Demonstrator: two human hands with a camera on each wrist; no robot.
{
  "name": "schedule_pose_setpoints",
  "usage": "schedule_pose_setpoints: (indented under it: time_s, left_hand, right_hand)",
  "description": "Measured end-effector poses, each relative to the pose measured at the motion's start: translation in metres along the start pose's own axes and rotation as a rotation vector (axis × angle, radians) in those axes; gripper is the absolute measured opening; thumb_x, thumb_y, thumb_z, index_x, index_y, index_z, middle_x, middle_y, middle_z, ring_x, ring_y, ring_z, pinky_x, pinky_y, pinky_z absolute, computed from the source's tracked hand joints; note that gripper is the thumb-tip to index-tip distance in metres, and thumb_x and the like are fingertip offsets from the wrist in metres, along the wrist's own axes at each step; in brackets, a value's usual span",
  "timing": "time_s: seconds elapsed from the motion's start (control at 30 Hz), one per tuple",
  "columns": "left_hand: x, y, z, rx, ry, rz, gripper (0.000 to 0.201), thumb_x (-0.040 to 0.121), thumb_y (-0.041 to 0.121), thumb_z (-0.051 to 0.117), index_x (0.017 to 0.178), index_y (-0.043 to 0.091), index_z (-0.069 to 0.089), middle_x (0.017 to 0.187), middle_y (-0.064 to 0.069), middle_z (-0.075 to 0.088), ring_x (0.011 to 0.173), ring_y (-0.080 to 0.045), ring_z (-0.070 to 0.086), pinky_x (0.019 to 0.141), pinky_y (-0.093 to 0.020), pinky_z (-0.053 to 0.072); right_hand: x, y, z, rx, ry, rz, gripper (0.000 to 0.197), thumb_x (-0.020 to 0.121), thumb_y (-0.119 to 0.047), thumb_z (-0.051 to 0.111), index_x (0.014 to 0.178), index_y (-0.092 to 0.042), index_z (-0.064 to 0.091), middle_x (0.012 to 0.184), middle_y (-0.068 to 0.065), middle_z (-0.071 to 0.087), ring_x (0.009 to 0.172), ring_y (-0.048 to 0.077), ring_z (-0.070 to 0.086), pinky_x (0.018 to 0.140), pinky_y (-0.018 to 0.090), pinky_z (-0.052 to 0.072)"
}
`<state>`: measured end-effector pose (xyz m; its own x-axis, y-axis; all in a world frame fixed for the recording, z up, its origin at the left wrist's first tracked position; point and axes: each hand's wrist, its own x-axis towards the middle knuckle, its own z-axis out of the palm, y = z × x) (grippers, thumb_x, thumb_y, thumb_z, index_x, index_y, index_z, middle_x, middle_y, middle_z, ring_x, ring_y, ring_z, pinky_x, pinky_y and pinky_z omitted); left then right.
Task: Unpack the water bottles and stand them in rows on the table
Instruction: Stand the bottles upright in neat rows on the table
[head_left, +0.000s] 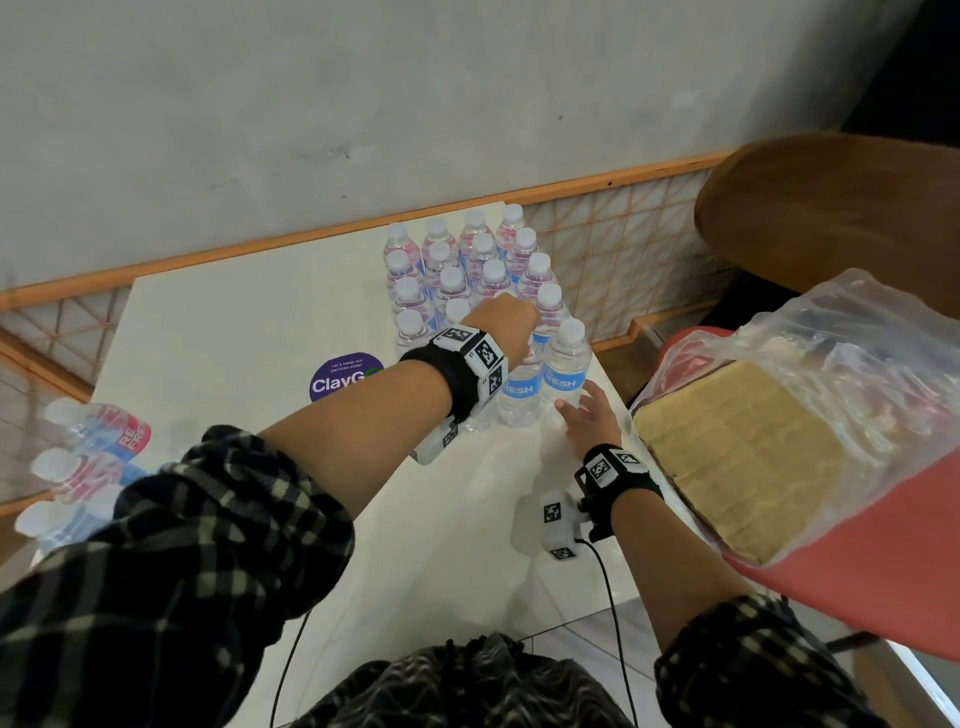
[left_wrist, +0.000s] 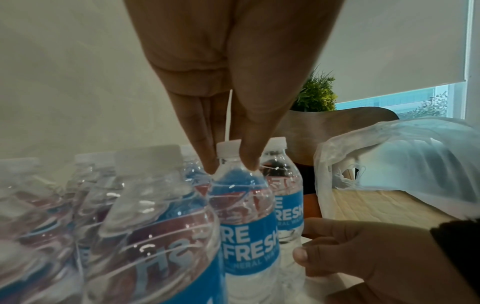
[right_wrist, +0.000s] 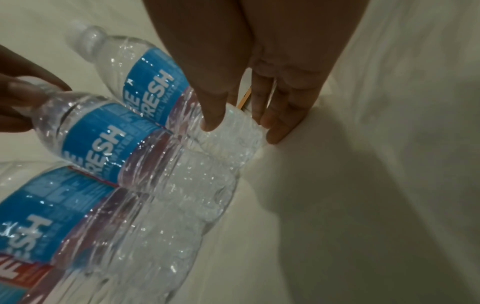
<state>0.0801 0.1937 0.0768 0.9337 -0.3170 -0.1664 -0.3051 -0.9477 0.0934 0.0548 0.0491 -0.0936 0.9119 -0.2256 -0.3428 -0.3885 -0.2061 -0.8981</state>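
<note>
Several water bottles (head_left: 467, 265) with white caps stand in rows at the back right of the white table (head_left: 234, 338). My left hand (head_left: 506, 322) pinches the neck of a blue-labelled bottle (left_wrist: 246, 236) at the front of the rows, thumb and fingers (left_wrist: 205, 148) just under its cap. The same bottle (right_wrist: 98, 139) stands upright. Right beside it stands another bottle (head_left: 566, 374). My right hand (head_left: 582, 410) holds its base, thumb on the near side and fingers (right_wrist: 275, 131) on the far side down at the tabletop.
More bottles (head_left: 88, 457) lie on their sides at the table's left edge. A torn plastic wrap (head_left: 857, 364) with a cardboard tray (head_left: 737, 457) sits on a red chair (head_left: 883, 571) to the right. A purple sticker (head_left: 337, 376) marks the tabletop.
</note>
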Motion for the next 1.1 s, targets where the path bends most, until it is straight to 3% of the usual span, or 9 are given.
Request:
schedule_pose_setpoints:
  time_s: [0.17,0.37,0.53,0.7,0.83,0.87,0.93,1.0,1.1]
  left_hand:
    - [-0.002,0.002,0.000,0.006,-0.018,0.004,0.021,0.092,0.006,0.050,0.109,0.000,0.060,0.108,-0.019,0.062,0.100,-0.034,0.061,0.071,-0.032,0.042]
    - [-0.042,-0.033,-0.028,-0.188,0.102,0.048,0.046,0.092,0.034,0.055,0.134,0.015,0.049,0.132,-0.010,0.052,0.119,-0.029,0.052,0.094,-0.036,0.044]
    - [-0.099,-0.151,-0.050,-0.265,0.182,-0.335,0.041,0.090,0.042,0.055,0.123,0.018,0.058,0.134,-0.009,0.052,0.123,-0.029,0.049,0.101,-0.036,0.039]
    - [-0.160,-0.294,-0.031,0.160,-0.148,-0.723,0.044,0.092,0.041,0.053,0.127,0.016,0.056,0.137,-0.009,0.050,0.124,-0.031,0.049,0.102,-0.042,0.043]
    - [-0.177,-0.378,0.020,0.166,-0.521,-0.863,0.068,0.055,0.077,0.069,0.096,0.022,0.068,0.112,0.001,0.067,0.090,-0.016,0.063,0.067,-0.021,0.048]
    - [-0.171,-0.406,0.043,0.134,-0.582,-0.862,0.063,0.055,0.071,0.074,0.091,0.020,0.070,0.098,0.000,0.069,0.081,-0.015,0.062,0.059,-0.019,0.043]
    - [-0.160,-0.449,0.076,0.117,-0.631,-0.831,0.039,0.064,0.056,0.077,0.071,0.020,0.064,0.077,0.000,0.062,0.071,-0.015,0.057,0.053,-0.017,0.042]
    - [-0.152,-0.455,0.079,0.147,-0.659,-0.773,0.036,0.067,0.053,0.076,0.064,0.020,0.062,0.077,-0.002,0.064,0.076,-0.014,0.059,0.061,-0.021,0.051]
    - [-0.168,-0.414,0.039,0.179,-0.507,-0.667,0.043,0.070,0.048,0.078,0.097,0.015,0.072,0.101,-0.002,0.071,0.085,-0.016,0.064,0.072,-0.024,0.051]
  right_hand:
    - [-0.003,-0.008,0.001,-0.075,0.013,0.028,0.061,0.087,-0.032,0.063,0.142,-0.028,0.035,0.141,0.009,0.047,0.124,0.025,0.049,0.103,0.046,0.042]
    - [-0.015,-0.001,0.006,-0.051,0.043,0.080,0.085,0.082,-0.025,0.070,0.149,-0.025,0.017,0.148,0.013,0.035,0.128,0.030,0.045,0.106,0.046,0.039]
    - [-0.034,0.011,0.024,0.034,0.032,0.116,0.086,0.075,-0.023,0.078,0.143,-0.028,0.026,0.142,0.013,0.041,0.123,0.031,0.048,0.101,0.052,0.043]
    - [-0.061,0.005,0.036,0.109,0.062,0.096,0.077,0.079,-0.012,0.074,0.142,-0.022,0.030,0.139,0.016,0.042,0.112,0.027,0.050,0.095,0.047,0.048]
    - [-0.088,-0.003,0.044,0.135,0.068,0.055,0.069,0.081,-0.012,0.072,0.139,-0.019,0.036,0.131,0.015,0.048,0.104,0.025,0.053,0.090,0.044,0.050]
    - [-0.095,-0.006,0.047,0.143,0.057,0.053,0.068,0.081,-0.011,0.072,0.138,-0.018,0.037,0.128,0.014,0.050,0.103,0.025,0.053,0.091,0.044,0.050]
    - [-0.105,-0.009,0.054,0.147,0.036,0.048,0.065,0.081,-0.009,0.071,0.137,-0.018,0.039,0.122,0.013,0.052,0.102,0.025,0.054,0.091,0.045,0.049]
    - [-0.113,-0.011,0.058,0.138,0.026,0.042,0.063,0.081,-0.010,0.071,0.136,-0.017,0.040,0.119,0.012,0.054,0.102,0.025,0.055,0.091,0.044,0.049]
    - [-0.120,-0.017,0.066,0.129,0.018,0.022,0.056,0.081,-0.011,0.071,0.131,-0.016,0.046,0.116,0.012,0.057,0.101,0.025,0.056,0.087,0.041,0.050]
